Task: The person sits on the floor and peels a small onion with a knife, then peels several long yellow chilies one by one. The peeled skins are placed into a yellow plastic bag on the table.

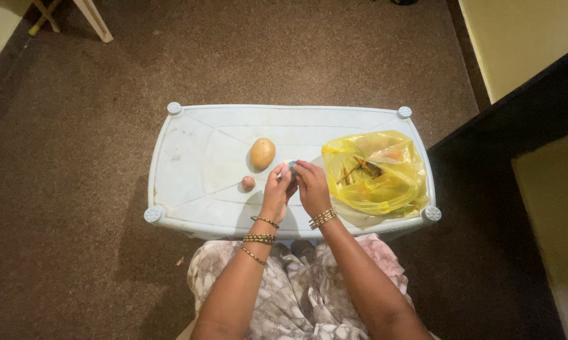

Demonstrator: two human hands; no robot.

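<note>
Both hands meet over the middle of the table (189,126), a pale blue plastic one with round caps at its four corners. The left hand (277,189) and the right hand (310,184) pinch a small pale object (290,165) between their fingertips; it is whitish with a touch of blue-green, and too small and too covered to tell what kind of thing it is. Each hand is closed on it from its own side, fingers curled, the two sets of fingertips touching or nearly so. The object is held just above the tabletop, near the centre and a little toward the person's edge. Thin gold-coloured bangles sit on both wrists.

Just beside the hands, toward the far edge, lies a large tan potato (262,153). A much smaller reddish-brown round one (248,183) lies near the left hand, closer to the near edge. Both rest bare on the table, apart from each other.

At the right end of the table sits a yellow plastic bag (397,189), open and crumpled, reaching nearly to the right edge. Inside it show some long thin brownish-green pieces and something orange, blurred through the film; what they are cannot be told.
</note>
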